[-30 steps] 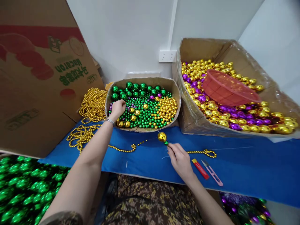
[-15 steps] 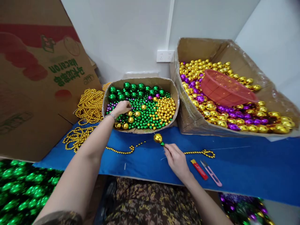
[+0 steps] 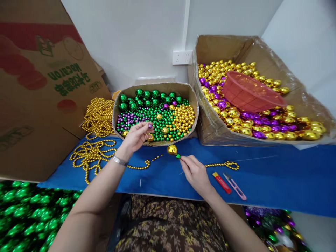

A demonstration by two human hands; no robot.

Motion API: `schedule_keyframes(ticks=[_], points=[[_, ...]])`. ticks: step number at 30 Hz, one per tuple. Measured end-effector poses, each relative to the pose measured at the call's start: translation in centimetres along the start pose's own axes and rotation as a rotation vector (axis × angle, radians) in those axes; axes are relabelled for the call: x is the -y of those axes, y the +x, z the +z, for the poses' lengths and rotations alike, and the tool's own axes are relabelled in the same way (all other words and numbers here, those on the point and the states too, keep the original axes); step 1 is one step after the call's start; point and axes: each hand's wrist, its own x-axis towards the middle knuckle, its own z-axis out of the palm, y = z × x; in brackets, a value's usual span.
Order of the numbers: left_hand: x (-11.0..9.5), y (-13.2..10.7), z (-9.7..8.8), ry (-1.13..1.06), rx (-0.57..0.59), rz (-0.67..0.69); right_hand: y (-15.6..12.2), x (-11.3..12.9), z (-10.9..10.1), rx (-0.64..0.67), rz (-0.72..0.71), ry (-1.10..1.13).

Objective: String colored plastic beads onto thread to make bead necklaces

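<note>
My left hand (image 3: 135, 138) is closed in a pinch on a small purple bead (image 3: 149, 126), above the near rim of the low box (image 3: 195, 105). A larger gold bead (image 3: 150, 137) shows just below its fingertips; whether the hand touches it I cannot tell. My right hand (image 3: 194, 174) pinches a thin string beside a small green bead (image 3: 178, 156). A big gold bead (image 3: 172, 149) is threaded next to the green one, and the string's free end rises towards the low box. A gold bead strand (image 3: 139, 167) lies on the blue cloth behind my left wrist.
The low box holds green, purple and gold beads. At right stands a big carton (image 3: 210, 131) of gold and purple beads with a red basket (image 3: 252, 92). A red and yellow cutter (image 3: 222, 182) and pink snips (image 3: 235, 186) lie on the blue cloth (image 3: 275, 182). Gold strands (image 3: 98, 117) heap at left.
My left hand has come out of the bead pile, nearer to me, with a small purple bead between its fingers. My right hand keeps its hold, and the view has shifted slightly.
</note>
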Motion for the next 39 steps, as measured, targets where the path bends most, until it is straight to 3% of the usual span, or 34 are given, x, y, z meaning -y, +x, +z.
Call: schedule_keyframes(ticks=[5,16,27,33,39], points=[[1.2,-2.7,2.7,-0.192,0.077,-0.117,-0.1,0.3,-0.3,0.014,0.000,-0.055],[2.2,-3.7,3.0,-0.302,0.078,-0.138,-0.5,0.3,-0.5,0.029,-0.022,-0.119],[2.7,-4.1,3.1,-0.138,0.074,-0.004,-0.7,0.2,-0.8,0.050,-0.025,-0.154],[3.0,-4.6,3.2,0.073,0.060,0.159,-1.0,-0.1,-0.5,0.070,-0.043,-0.213],[6.1,-5.4,4.6,0.077,0.045,-0.005,-2.3,-1.4,1.2,0.076,0.122,0.024]])
